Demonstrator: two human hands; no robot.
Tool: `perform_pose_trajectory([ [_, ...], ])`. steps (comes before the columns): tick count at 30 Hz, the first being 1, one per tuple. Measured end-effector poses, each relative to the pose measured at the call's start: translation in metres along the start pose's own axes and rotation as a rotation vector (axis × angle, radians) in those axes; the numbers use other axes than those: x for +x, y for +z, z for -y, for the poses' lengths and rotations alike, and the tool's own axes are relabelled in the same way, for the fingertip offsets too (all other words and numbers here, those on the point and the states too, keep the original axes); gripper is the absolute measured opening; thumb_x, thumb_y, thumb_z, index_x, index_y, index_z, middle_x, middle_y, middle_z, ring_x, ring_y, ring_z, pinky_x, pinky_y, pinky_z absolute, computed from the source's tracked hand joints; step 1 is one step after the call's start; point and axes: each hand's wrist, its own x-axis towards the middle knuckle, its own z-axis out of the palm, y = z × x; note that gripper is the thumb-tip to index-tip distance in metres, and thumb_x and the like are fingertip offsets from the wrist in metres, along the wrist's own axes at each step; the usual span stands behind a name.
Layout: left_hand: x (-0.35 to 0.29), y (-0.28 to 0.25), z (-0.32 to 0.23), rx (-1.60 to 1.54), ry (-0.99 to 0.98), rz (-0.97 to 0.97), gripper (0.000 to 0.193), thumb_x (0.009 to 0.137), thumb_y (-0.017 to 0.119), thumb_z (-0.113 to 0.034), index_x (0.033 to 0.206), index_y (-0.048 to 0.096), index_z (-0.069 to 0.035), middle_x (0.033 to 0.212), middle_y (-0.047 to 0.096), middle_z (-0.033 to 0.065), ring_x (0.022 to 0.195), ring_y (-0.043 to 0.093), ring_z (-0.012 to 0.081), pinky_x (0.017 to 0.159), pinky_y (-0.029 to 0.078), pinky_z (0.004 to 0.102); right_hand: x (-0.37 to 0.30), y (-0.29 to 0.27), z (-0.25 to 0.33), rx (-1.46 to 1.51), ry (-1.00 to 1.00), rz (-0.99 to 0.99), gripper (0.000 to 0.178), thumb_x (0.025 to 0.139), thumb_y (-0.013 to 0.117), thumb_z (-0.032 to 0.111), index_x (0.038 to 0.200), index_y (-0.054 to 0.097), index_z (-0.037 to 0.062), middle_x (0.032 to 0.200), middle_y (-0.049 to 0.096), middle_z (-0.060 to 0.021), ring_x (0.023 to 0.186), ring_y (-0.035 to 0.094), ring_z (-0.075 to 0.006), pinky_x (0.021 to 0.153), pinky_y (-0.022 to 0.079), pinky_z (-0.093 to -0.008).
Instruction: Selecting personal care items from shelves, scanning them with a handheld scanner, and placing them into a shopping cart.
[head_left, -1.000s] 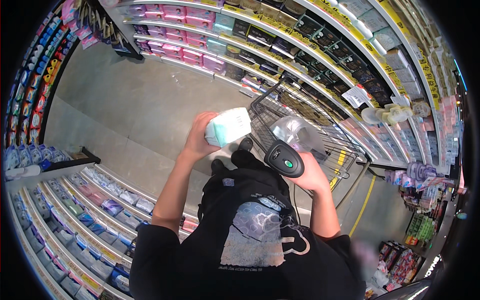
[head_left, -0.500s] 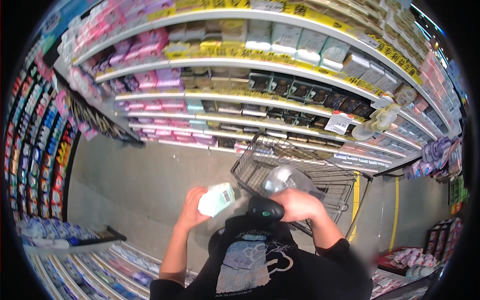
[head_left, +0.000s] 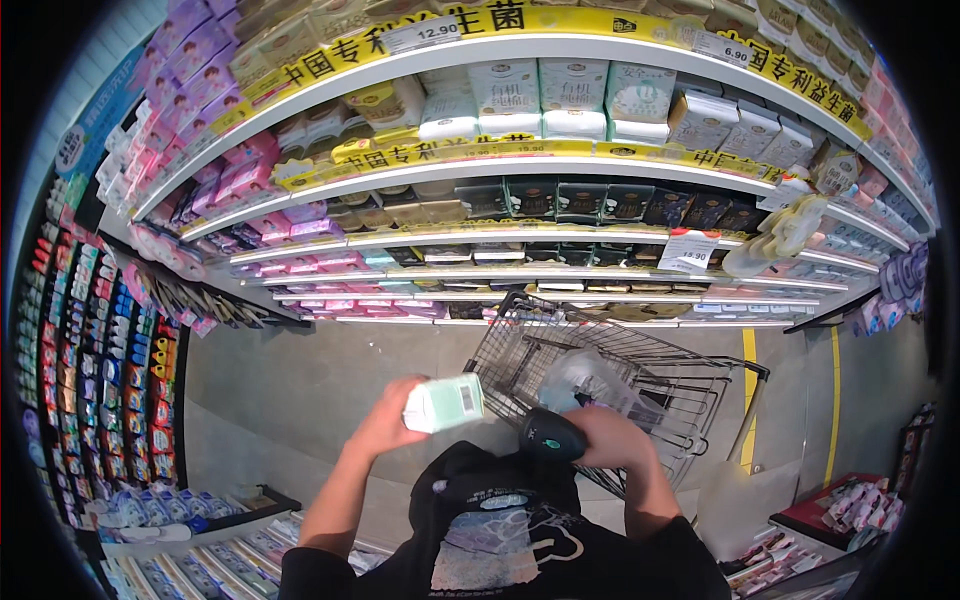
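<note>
My left hand is closed around a pale green, box-shaped package; its barcode faces up on the right side. Wrapped in my right hand is a black handheld barcode scanner with a small green mark on top. A short gap separates the scanner's head from the package, and the two do not touch. Beyond my right hand stands a dark wire shopping cart, holding a clear plastic bag whose contents I cannot make out.
Long white shelves packed with boxed and soft-packed goods cross the far side. Racks of small colourful items line the left. More stocked shelving lies behind me at the lower left. Yellow lines mark the grey floor right of the cart.
The view has tilted, so more of the upper shelves shows and the cart sits lower. The package is turned slightly, its barcode side more level. Both hands keep their hold.
</note>
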Motion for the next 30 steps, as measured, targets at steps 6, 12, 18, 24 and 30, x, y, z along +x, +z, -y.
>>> perform_pose_trajectory([
  [6,0.102,-0.087,0.017,0.229,0.222,-0.301,0.078,0.057,0.081,-0.012,0.127,0.047,-0.003,0.12,0.054,0.0165,0.11,0.052,0.0361,0.096,0.041,0.0427,-0.005,0.005,0.002,-0.009,0.198,-0.096,0.031,0.067,0.071,0.019,0.095,0.065,0.0057,0.091,0.067,-0.0181,0.089,0.063,-0.0372,0.076,0.05,-0.0416],
  [12,0.21,-0.163,-0.021,0.459,0.592,-0.501,0.091,0.049,0.081,-0.005,0.133,0.043,-0.004,0.128,0.05,0.017,0.117,0.047,0.0378,0.101,0.039,0.0461,0.001,0.035,0.015,0.023,0.196,-0.282,0.032,0.067,0.07,0.016,0.095,0.063,0.0038,0.087,0.066,-0.0185,0.086,0.063,-0.0376,0.074,0.049,-0.041],
  [18,0.293,-0.175,-0.026,0.537,0.642,-0.552,0.085,0.054,0.082,-0.008,0.132,0.047,-0.01,0.13,0.05,0.0114,0.12,0.046,0.0329,0.102,0.038,0.0458,0.013,0.07,0.049,0.023,0.345,-0.45,0.034,0.066,0.074,0.015,0.096,0.064,0.0043,0.087,0.066,-0.0181,0.083,0.064,-0.0371,0.074,0.05,-0.0392],
  [24,0.321,-0.139,-0.001,0.591,0.592,-0.903,0.057,0.069,0.077,-0.016,0.124,0.06,-0.021,0.129,0.048,0.0089,0.119,0.044,0.0315,0.097,0.036,0.0457,0.015,0.098,0.064,0.082,0.418,-0.589,0.032,0.067,0.074,0.019,0.095,0.065,0.0047,0.087,0.067,-0.0172,0.083,0.065,-0.0366,0.073,0.051,-0.0388],
  [30,0.341,-0.117,-0.001,0.489,0.501,-1.002,0.055,0.074,0.077,-0.02,0.125,0.058,-0.021,0.124,0.043,0.0145,0.11,0.045,0.0336,0.092,0.037,0.045,0.013,0.105,0.071,0.098,0.491,-0.619,0.028,0.068,0.074,0.021,0.09,0.066,0.0052,0.086,0.068,-0.0163,0.082,0.066,-0.0361,0.072,0.052,-0.0386],
])
